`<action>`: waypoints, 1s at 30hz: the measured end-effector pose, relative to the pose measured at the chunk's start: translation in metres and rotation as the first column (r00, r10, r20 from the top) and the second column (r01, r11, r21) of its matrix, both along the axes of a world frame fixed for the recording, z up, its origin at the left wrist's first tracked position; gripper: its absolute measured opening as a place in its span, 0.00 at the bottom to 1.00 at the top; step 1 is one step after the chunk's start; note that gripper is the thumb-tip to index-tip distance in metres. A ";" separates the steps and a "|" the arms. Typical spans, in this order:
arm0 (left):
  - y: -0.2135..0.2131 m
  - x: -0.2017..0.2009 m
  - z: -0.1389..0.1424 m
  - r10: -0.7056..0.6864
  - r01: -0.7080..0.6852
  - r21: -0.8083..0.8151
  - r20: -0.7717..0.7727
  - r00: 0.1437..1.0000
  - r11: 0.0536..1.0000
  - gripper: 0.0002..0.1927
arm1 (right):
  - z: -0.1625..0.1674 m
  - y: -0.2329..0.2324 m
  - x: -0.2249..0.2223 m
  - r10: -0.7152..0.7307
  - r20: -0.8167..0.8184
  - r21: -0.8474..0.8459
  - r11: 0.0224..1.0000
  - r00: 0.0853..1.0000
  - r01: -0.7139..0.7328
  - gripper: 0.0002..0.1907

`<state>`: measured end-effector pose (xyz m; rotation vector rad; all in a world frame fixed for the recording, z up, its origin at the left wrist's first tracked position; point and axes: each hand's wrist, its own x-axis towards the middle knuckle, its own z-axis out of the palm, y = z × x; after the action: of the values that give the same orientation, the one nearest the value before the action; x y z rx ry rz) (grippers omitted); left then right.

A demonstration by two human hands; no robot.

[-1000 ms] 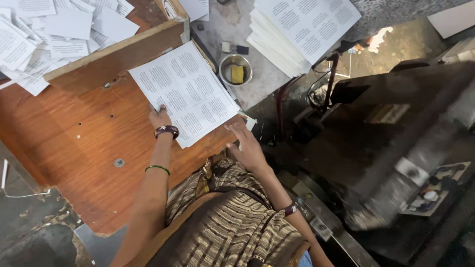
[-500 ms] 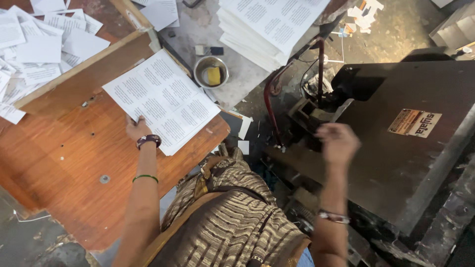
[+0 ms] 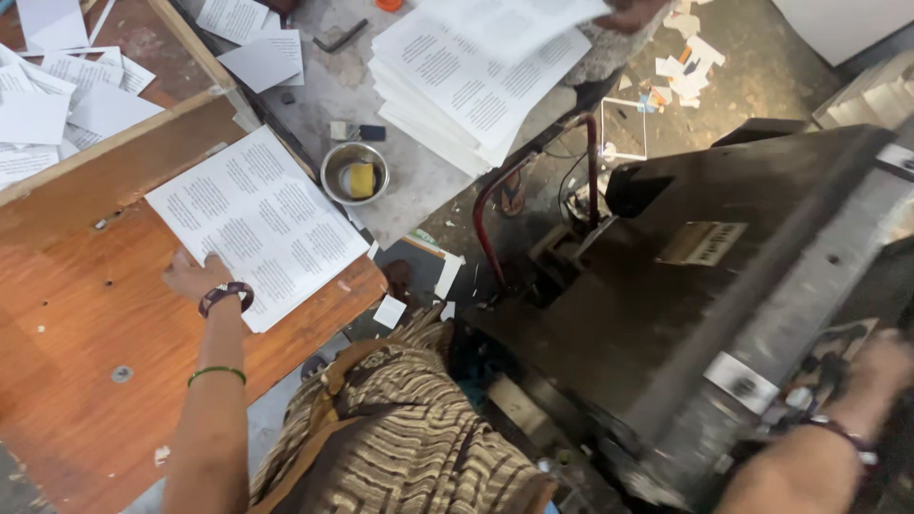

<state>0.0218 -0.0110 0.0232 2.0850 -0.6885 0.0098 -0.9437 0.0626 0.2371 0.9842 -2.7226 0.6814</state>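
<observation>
Left hand (image 3: pixel 195 276) lies flat, fingers together, on the near edge of the printed sheet (image 3: pixel 257 224), pinning it to the wooden desk (image 3: pixel 86 324), while the blurred right hand (image 3: pixel 881 366) reaches the dark machine (image 3: pixel 705 286), its grip unreadable

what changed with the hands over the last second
The right hand left the printed sheet, swung out over the dark machine and now reaches its far side, blurred. The left hand stayed flat on the sheet's edge on the wooden table. The metal bowl is unmoved.
</observation>
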 end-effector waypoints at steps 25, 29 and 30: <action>0.016 -0.053 0.017 -0.604 0.336 -0.526 -0.503 0.618 0.781 0.32 | -0.076 0.006 0.682 0.935 0.229 -0.134 0.307 0.272 -0.942 0.29; 0.033 0.016 0.008 -0.529 0.178 -0.585 -0.508 0.680 0.791 0.22 | -0.084 0.012 0.694 0.915 0.333 -0.148 0.291 0.229 -0.945 0.29; 0.033 0.023 0.007 -0.503 0.123 -0.573 -0.573 0.647 0.810 0.21 | -0.088 0.015 0.696 0.912 0.346 -0.132 0.280 0.221 -0.951 0.29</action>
<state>0.0449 0.0222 0.0300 1.2732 -0.4901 -0.7291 -0.2475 0.0778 0.1491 2.8913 -2.0453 0.9007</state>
